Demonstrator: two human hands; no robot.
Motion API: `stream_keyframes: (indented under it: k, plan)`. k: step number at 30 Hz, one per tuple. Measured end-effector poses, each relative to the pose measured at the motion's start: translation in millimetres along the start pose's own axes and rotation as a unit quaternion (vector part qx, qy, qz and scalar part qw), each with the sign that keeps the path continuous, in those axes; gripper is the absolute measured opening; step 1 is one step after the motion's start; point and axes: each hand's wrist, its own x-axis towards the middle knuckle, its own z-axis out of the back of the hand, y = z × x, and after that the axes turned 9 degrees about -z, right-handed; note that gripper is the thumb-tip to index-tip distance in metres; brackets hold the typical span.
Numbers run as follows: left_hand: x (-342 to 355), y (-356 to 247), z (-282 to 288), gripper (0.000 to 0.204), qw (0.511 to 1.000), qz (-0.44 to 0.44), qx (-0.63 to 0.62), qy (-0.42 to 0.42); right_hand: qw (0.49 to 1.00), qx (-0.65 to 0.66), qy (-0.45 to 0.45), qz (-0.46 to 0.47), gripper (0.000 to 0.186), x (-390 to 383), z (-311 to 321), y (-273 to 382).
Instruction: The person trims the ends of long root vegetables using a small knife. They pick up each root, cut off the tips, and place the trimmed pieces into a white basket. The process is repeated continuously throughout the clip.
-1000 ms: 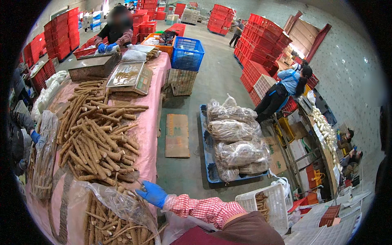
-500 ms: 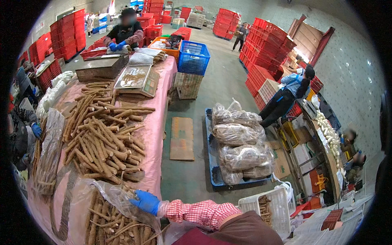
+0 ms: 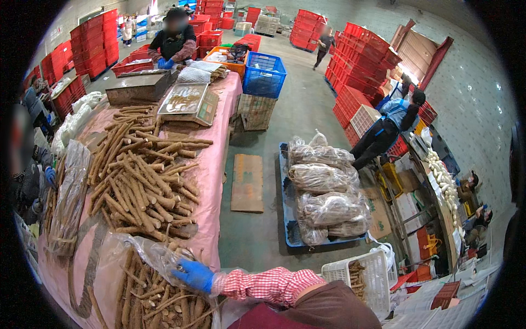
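Down low, the blue-gloved right hand fingers pinch the crinkled clear bag of brown roots.

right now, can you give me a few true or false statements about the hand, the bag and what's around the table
1. The gloved hand grips a clear plastic bag of long brown roots. True.
2. The glove is red. False: it is blue, and the sleeve behind it is red-and-white checked.
3. The table has a pink cover with loose roots piled on it. True.
4. The blue crate beyond the table stands on the pink cover. False: it stands on the floor past the table's end.
5. Filled clear bags lie on a blue pallet on the floor. True.
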Motion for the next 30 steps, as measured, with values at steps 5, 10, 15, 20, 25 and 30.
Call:
stream_keyframes:
  k: [5, 10, 15, 20, 25, 30]
  plan:
    - [-22.2, -64.7, -25.2, 0.04, 0.994, -0.068, -0.035, 0.076, 0.996, 0.017, 0.082, 0.004, 0.05, -29.9, -36.8, 75.7]
    - [-42.9, -102.3, -48.9, 0.038, 0.979, -0.121, -0.064, 0.149, 0.984, 0.169, -0.056, 0.03, 0.063, -18.3, -73.0, 70.9]
    - [-58.8, -86.1, -50.8, 0.036, 0.974, -0.107, -0.116, 0.162, 0.993, 0.114, 0.023, -0.02, 0.059, 3.9, -53.1, 69.5]
    - [-72.1, -89.2, -22.8, 0.039, 0.96, -0.228, 0.008, 0.161, 0.874, -0.356, -0.035, 0.327, 0.047, 14.1, -1.4, 11.1]
    - [-61.5, -23.1, 5.9, 0.036, 0.938, -0.278, 0.196, 0.068, 0.965, 0.201, -0.033, -0.164, 0.029, -4.5, 19.9, 61.5]
    - [-76.9, -35.7, 34.1, 0.031, 0.946, -0.258, 0.196, 0.003, 0.946, 0.249, 0.008, -0.207, 0.035, 4.9, 22.5, 59.8]
